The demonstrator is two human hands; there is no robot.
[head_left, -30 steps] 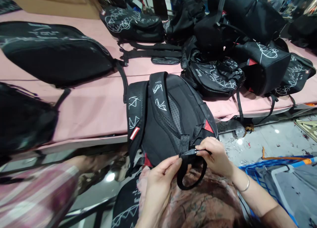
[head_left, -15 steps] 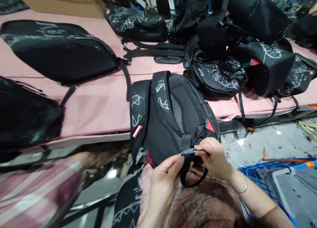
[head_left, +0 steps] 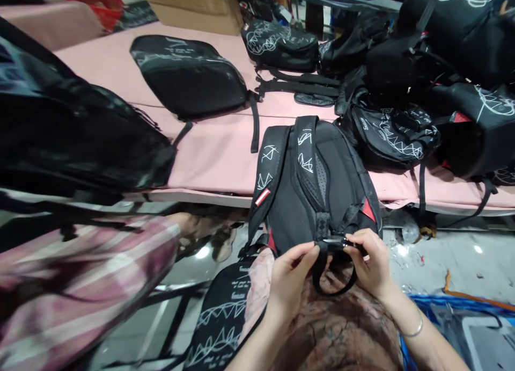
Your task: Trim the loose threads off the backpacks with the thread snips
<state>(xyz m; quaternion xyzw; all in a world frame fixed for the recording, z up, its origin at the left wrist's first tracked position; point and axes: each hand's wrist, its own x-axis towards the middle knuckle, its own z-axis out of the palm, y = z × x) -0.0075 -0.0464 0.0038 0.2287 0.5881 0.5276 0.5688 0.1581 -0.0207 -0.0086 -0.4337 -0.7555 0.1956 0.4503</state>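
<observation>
Pink table [head_left: 217,172], backpack [head_left: 295,199] at near edge — my left hand [head_left: 292,277] pinches its strap [head_left: 333,292], right hand [head_left: 370,258] a dark piece [head_left: 345,241] I can't identify.

The fingertips of the left hand [head_left: 292,277] and right hand [head_left: 370,261] cover the ends of a small grey piece [head_left: 333,241] — its details too small to tell. The left edge cuts off a co-worker's plaid clothing [head_left: 100,269] and a large black bag [head_left: 80,145] — both blurred. The top edge crops a cardboard box [head_left: 195,6].
</observation>
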